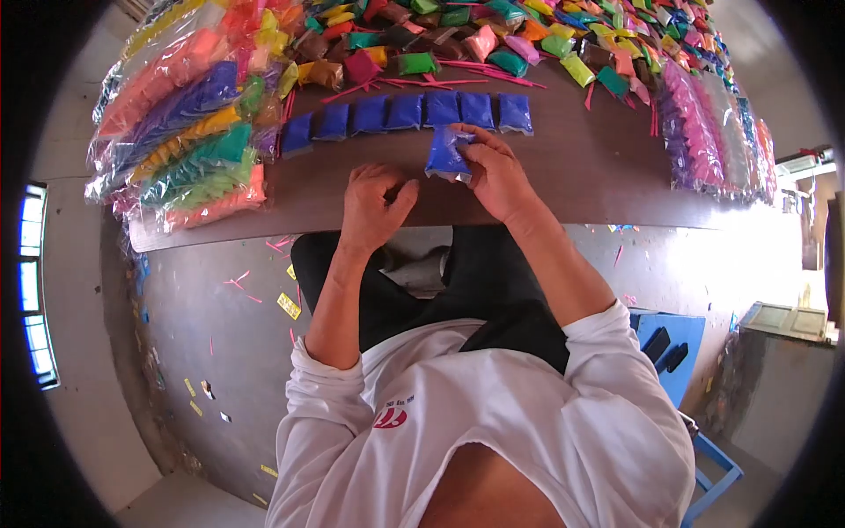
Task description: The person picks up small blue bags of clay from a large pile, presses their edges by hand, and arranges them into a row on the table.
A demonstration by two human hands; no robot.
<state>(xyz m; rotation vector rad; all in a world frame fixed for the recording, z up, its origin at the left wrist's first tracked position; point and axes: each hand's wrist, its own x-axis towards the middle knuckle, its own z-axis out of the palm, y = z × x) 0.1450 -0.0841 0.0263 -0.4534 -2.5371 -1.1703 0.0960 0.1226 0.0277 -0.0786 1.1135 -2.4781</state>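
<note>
Over a brown desk [598, 176], clamps a blue packet [444, 155] by its right side in the right grip [496, 171], presumably to leave most of it uncovered. Holds the left grip [375, 202] empty to its left, thumb and curled fingers apart; has a row of blue packets [405, 113] just beyond the right grip, likely side by side to avoid overlap.

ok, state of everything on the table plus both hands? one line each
Right hand: pinching one blue packet
Held blue packet: filled, gripped at its right side
Left hand: fingers curled, thumb apart, nothing visible in it
Row of seven blue packets: filled, lying side by side
Mixed-colour packets: loose, heaped
Pink strips: loose, scattered
Left-side clear bags: filled, stacked
Right-side clear bags: filled
</note>
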